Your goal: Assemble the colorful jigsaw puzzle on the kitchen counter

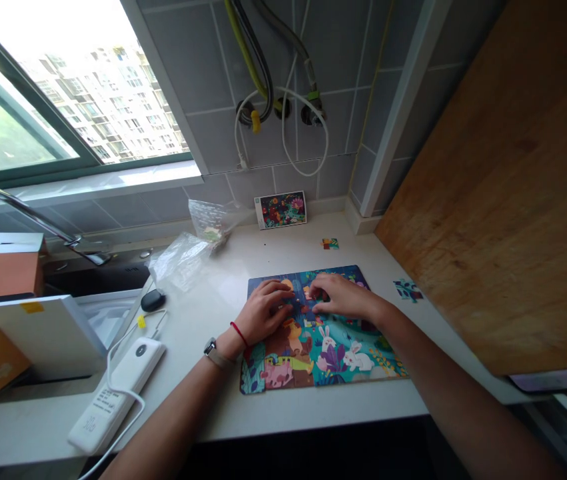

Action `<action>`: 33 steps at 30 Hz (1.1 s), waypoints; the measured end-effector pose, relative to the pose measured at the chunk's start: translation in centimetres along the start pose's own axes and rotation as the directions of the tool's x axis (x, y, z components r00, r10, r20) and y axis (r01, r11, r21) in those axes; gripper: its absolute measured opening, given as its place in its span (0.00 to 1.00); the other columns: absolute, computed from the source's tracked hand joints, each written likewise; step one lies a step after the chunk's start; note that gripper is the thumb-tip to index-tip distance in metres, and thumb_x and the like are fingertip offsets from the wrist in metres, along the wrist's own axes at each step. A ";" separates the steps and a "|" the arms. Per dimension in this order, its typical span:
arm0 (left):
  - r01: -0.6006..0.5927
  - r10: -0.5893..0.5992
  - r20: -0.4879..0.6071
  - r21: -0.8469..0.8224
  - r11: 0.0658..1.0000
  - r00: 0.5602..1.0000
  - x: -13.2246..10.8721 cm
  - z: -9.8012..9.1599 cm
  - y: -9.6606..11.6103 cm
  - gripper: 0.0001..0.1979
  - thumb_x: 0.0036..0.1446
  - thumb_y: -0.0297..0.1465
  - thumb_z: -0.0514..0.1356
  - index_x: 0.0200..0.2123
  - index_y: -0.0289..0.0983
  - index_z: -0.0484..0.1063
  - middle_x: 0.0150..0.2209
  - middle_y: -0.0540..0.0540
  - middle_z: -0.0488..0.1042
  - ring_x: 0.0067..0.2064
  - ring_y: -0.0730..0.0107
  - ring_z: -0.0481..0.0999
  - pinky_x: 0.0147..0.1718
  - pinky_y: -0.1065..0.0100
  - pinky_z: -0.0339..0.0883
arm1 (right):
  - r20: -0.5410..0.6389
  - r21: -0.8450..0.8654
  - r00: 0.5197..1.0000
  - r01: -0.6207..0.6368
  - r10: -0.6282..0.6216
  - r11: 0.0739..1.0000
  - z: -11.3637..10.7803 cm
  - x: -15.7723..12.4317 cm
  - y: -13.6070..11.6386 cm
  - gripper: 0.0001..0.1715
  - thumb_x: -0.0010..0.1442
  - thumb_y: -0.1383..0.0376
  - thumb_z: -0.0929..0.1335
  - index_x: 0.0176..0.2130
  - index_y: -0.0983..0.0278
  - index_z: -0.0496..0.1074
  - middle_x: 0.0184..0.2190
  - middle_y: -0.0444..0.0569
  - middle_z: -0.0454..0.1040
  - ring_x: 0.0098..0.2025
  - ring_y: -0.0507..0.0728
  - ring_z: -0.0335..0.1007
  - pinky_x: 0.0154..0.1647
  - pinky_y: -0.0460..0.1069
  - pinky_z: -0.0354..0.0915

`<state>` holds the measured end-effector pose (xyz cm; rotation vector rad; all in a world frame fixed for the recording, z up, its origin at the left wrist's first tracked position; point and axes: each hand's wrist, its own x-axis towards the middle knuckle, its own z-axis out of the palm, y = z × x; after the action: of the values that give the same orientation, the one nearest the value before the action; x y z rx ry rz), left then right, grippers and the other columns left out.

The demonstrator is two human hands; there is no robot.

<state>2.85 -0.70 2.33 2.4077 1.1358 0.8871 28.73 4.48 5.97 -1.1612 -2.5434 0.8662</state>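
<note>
A colourful jigsaw puzzle (333,357) with white rabbits and a pink pig lies on the white counter, both hands over its upper half. My left hand (266,310) rests on the puzzle's left part, fingers stretched out and holding nothing visible. My right hand (340,295) is bent over the upper middle, its thumb and fingers around a puzzle piece that the hand partly hides. Beyond the board lies a small joined group of puzzle pieces (330,244). Another joined cluster of dark teal pieces (408,290) is to the right of the board.
A picture card (281,210) leans against the tiled wall. Clear plastic bags (183,257) lie left of it. A white power bank (116,397) with a cable and a black oval object (153,301) are at left. A wooden panel (508,200) bounds the right side.
</note>
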 end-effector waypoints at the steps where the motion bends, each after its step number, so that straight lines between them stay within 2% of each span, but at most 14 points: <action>1: -0.012 0.012 0.015 0.005 1.000 1.000 0.0 0.0 0.1 0.11 0.70 0.35 0.60 0.52 0.42 0.79 0.54 0.41 0.78 0.57 0.54 0.74 0.59 0.45 0.72 | 0.003 0.007 1.000 0.001 -0.001 1.000 0.1 0.1 0.0 0.08 0.54 0.67 0.77 0.37 0.61 0.80 0.40 0.50 0.81 0.41 0.59 0.76 0.44 0.50 0.67; 6: -0.050 0.047 0.085 0.029 0.998 0.995 0.0 0.1 0.2 0.12 0.68 0.36 0.64 0.53 0.45 0.80 0.55 0.42 0.77 0.59 0.53 0.73 0.61 0.45 0.70 | -0.024 0.084 0.999 -0.020 0.022 0.996 0.1 0.2 0.4 0.06 0.55 0.68 0.75 0.37 0.62 0.82 0.38 0.50 0.82 0.37 0.57 0.76 0.41 0.49 0.67; 10: -0.054 0.049 0.118 0.041 0.998 0.992 0.0 0.3 0.1 0.14 0.67 0.37 0.66 0.54 0.46 0.80 0.57 0.41 0.76 0.60 0.51 0.73 0.61 0.45 0.69 | -0.001 0.189 1.000 -0.029 0.030 0.982 -0.1 0.2 1.2 0.12 0.57 0.66 0.74 0.42 0.63 0.84 0.36 0.50 0.83 0.36 0.57 0.75 0.39 0.48 0.67; 14: -0.046 0.041 0.114 0.043 0.998 0.993 0.0 0.3 0.1 0.14 0.67 0.37 0.66 0.54 0.47 0.80 0.57 0.41 0.76 0.61 0.51 0.73 0.61 0.46 0.70 | 0.029 0.193 1.000 -0.008 0.002 0.981 -0.4 0.2 2.1 0.18 0.59 0.64 0.72 0.49 0.63 0.85 0.37 0.50 0.83 0.36 0.57 0.75 0.38 0.48 0.66; 19: -0.050 0.045 0.109 0.042 0.998 0.993 0.1 0.3 0.2 0.14 0.66 0.37 0.66 0.54 0.45 0.80 0.56 0.41 0.76 0.60 0.51 0.73 0.60 0.46 0.70 | 0.075 0.257 0.997 -0.023 0.003 0.966 -0.4 0.2 2.5 0.24 0.56 0.62 0.75 0.52 0.63 0.84 0.38 0.50 0.82 0.35 0.56 0.74 0.34 0.47 0.65; 22: -0.049 0.044 0.108 0.047 0.998 0.993 0.0 0.3 0.1 0.13 0.66 0.37 0.66 0.53 0.44 0.80 0.57 0.41 0.76 0.60 0.50 0.73 0.60 0.45 0.70 | 0.138 0.307 0.990 -0.024 -0.020 0.951 -0.4 0.1 2.2 0.25 0.53 0.60 0.76 0.50 0.64 0.85 0.32 0.47 0.79 0.32 0.55 0.71 0.31 0.46 0.63; 25: -0.054 0.049 0.107 0.048 0.997 0.993 -0.1 0.3 0.0 0.13 0.67 0.37 0.66 0.53 0.43 0.80 0.57 0.40 0.76 0.60 0.50 0.73 0.59 0.45 0.70 | 0.166 0.335 0.984 0.007 -0.067 0.942 -0.6 -0.1 1.8 0.24 0.55 0.58 0.76 0.51 0.62 0.84 0.28 0.43 0.76 0.30 0.54 0.69 0.30 0.46 0.61; 27: -0.053 0.047 0.110 0.049 0.997 0.993 -0.1 0.4 0.0 0.13 0.67 0.37 0.66 0.53 0.43 0.79 0.57 0.41 0.76 0.59 0.51 0.74 0.59 0.45 0.70 | 0.188 0.368 0.980 -0.014 -0.060 0.930 -0.8 -0.2 1.6 0.25 0.57 0.58 0.74 0.53 0.62 0.84 0.27 0.42 0.75 0.28 0.53 0.68 0.29 0.46 0.61; 30: -0.048 0.042 0.111 0.053 0.997 0.993 -0.2 0.4 -0.1 0.13 0.67 0.38 0.65 0.53 0.44 0.79 0.57 0.41 0.75 0.59 0.52 0.74 0.59 0.45 0.70 | 0.204 0.408 0.979 -0.090 0.005 0.909 -0.9 -0.3 1.5 0.24 0.54 0.57 0.75 0.49 0.63 0.84 0.26 0.42 0.75 0.26 0.53 0.69 0.29 0.47 0.63; 33: -0.050 0.044 0.109 0.052 0.997 0.993 -0.1 0.4 -0.1 0.13 0.68 0.39 0.65 0.53 0.44 0.79 0.57 0.41 0.75 0.59 0.52 0.74 0.59 0.45 0.70 | 0.207 0.456 0.975 -0.167 0.078 0.874 -0.7 -0.2 1.5 0.19 0.50 0.56 0.77 0.39 0.64 0.81 0.27 0.44 0.77 0.24 0.54 0.71 0.27 0.47 0.65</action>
<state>3.01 -0.78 1.91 2.5032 1.0812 0.7386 30.05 5.40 5.68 -1.1285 -2.2035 1.5833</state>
